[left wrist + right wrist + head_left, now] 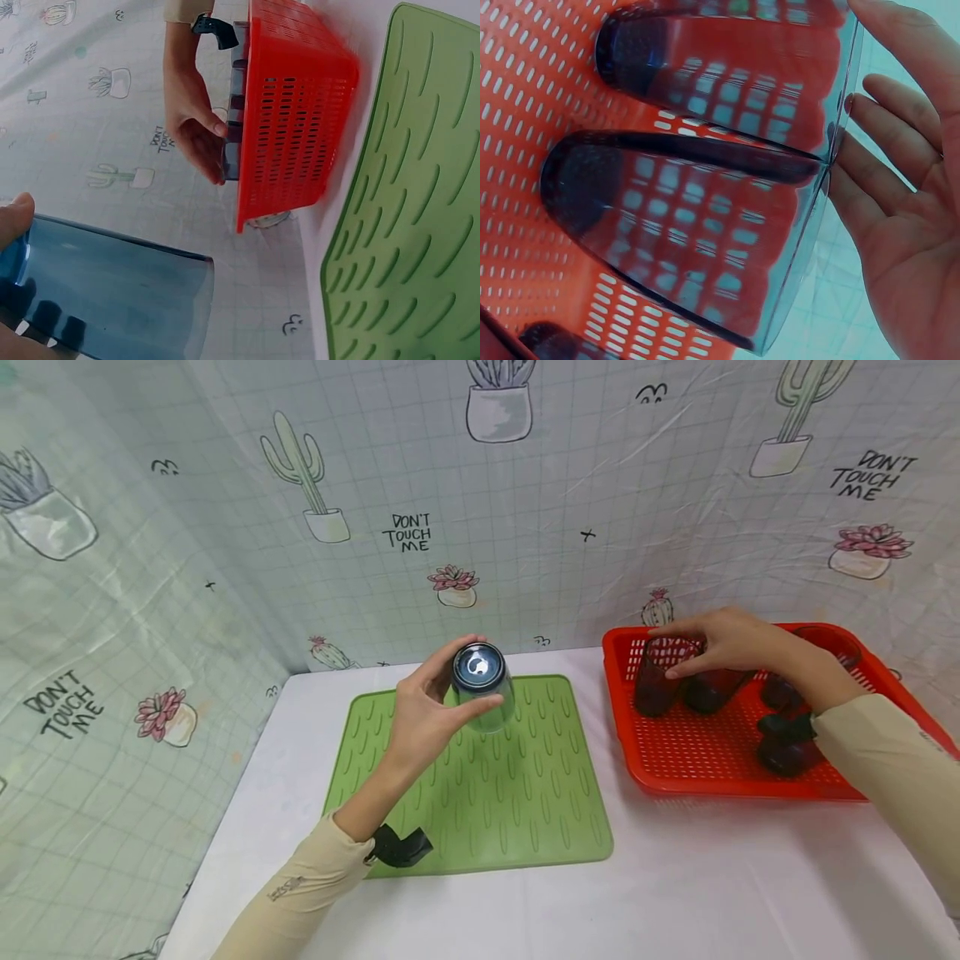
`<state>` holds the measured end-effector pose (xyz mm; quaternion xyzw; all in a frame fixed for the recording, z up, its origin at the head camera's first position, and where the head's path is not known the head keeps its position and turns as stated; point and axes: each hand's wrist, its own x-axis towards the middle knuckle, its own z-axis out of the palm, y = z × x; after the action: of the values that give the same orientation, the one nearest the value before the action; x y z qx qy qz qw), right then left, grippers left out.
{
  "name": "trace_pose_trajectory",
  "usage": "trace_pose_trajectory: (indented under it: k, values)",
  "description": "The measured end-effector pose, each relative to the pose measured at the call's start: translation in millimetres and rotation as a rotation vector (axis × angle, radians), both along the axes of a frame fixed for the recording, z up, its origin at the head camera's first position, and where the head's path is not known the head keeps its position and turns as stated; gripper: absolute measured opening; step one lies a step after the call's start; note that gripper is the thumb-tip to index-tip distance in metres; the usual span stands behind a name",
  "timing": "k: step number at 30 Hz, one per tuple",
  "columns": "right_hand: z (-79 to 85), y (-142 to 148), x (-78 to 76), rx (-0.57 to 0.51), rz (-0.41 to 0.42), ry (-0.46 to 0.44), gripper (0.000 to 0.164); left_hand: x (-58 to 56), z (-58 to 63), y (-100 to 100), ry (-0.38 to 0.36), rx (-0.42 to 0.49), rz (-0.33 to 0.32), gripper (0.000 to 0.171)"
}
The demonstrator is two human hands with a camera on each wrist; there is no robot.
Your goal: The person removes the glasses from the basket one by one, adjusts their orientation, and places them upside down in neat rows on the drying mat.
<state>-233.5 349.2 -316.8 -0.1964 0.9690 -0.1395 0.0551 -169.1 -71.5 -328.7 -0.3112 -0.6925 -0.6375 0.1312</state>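
Strip of counter (600, 902) between green mat (525, 810) and red basket (750, 789) is passable. Basket wall blocks sideways entry; open from above, but closely set dark glasses (682, 225) crowd the right hand (727, 647). Backdrop (525, 502) blocks far side. Left hand (427, 702) and held glass (478, 667) obstruct mat's far half; near right has room.

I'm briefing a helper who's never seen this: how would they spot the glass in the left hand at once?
Find the green mat on the white table. Above it, the left hand grips a bluish, see-through glass, base up. It is the only glass seen outside the red basket.
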Motion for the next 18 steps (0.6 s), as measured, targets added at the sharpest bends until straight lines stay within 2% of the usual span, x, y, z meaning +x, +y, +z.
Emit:
trace_pose_trajectory:
  k: [8, 18]
  values:
    - [4.0, -4.5, -2.8, 0.063, 0.023, -0.019, 0.071, -0.5, 0.3, -1.3, -0.01, 0.02, 0.004, 0.074]
    - [5.9, -5.6, -1.0, 0.055, 0.017, -0.023, 0.07, -4.1, 0.2, -7.6, -0.018, 0.012, 0.037, 0.073]
